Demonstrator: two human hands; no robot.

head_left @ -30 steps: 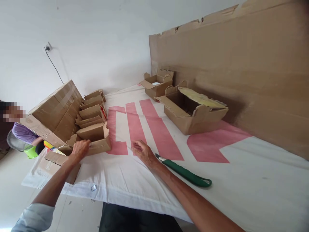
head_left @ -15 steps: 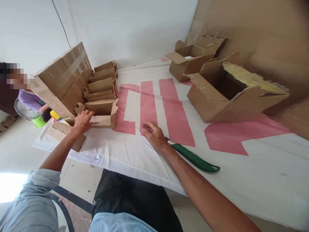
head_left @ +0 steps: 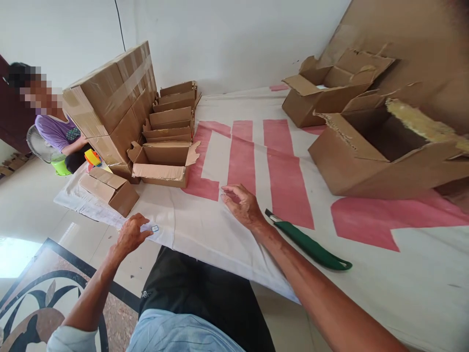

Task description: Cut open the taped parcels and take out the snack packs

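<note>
My left hand (head_left: 132, 234) is at the near edge of the white and pink sheet (head_left: 205, 230), fingers curled beside a small silver clip (head_left: 154, 228) on the edge. Whether it grips the clip or the sheet is unclear. My right hand (head_left: 242, 205) rests on the sheet, fingers bent and loosely together, nothing visible in them. A green-handled cutter (head_left: 311, 244) lies just right of my right wrist. An open small cardboard box (head_left: 164, 164) sits ahead of my left hand, the front one in a row of similar boxes (head_left: 174, 112).
A large taped carton (head_left: 110, 98) stands left of the row, a small closed box (head_left: 110, 188) before it. Two open torn cartons (head_left: 381, 146) sit at the right below a cardboard sheet (head_left: 414, 34). Another person (head_left: 54, 129) sits at far left by a fan.
My left hand has left the open small box and come back to the sheet's near edge by the clip. The right hand stays on the sheet. The view has tilted down and right.
</note>
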